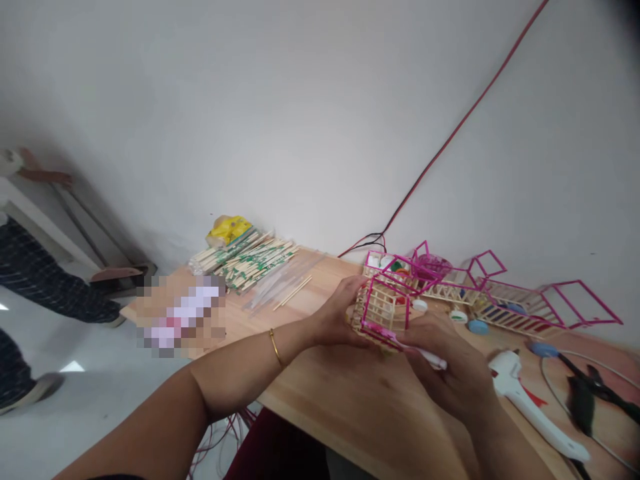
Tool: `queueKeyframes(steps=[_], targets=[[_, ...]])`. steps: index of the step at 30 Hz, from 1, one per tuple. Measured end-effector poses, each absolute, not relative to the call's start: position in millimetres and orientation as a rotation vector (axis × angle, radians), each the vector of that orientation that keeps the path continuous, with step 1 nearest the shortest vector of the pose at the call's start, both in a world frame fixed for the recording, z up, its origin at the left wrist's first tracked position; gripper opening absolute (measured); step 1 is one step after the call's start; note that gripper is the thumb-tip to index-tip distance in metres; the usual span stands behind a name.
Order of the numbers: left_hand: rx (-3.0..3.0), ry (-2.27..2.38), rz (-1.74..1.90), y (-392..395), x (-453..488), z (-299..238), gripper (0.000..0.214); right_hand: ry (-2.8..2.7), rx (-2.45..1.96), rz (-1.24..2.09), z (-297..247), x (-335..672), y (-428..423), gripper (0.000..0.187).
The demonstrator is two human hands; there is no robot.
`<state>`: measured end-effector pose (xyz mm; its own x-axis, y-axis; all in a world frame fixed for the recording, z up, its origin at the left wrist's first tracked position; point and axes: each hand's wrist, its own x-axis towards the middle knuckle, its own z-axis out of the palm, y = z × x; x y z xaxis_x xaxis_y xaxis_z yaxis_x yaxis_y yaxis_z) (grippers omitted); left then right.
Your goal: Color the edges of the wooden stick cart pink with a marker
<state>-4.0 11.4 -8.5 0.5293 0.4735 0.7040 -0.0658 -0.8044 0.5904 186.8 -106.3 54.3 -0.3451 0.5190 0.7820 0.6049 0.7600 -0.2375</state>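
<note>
My left hand (343, 303) grips a small openwork frame of thin wooden sticks (387, 310), some of its edges coloured bright pink. In my right hand (447, 363) is a slim brush (425, 359) with a pale handle. Its pink-stained head lies against the lower edge of the frame. Both hands are above the wooden table (320, 393). My fingers partly hide the frame's left side and underside.
More pink-edged stick frames (520, 307) stand along the wall. Bottle caps (479, 327), a white glue gun (537, 407) and black-handled pliers (595, 387) lie right. Bundled sticks (260, 263) and a yellow packet (229, 230) lie left. Another person's legs (50, 273) show far left.
</note>
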Motion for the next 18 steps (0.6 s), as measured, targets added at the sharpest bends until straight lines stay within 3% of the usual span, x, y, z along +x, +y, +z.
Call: queueKeyframes(steps=[6,18], targets=[[2.038,0.432,1.199,13,-5,-6,0.114,-1.98,-0.849,-0.162,58,189,-106,0.012],[1.624,0.42,0.985,8,-8,-6,0.128,-1.726,-1.102,-0.32,43,195,-110,0.007]])
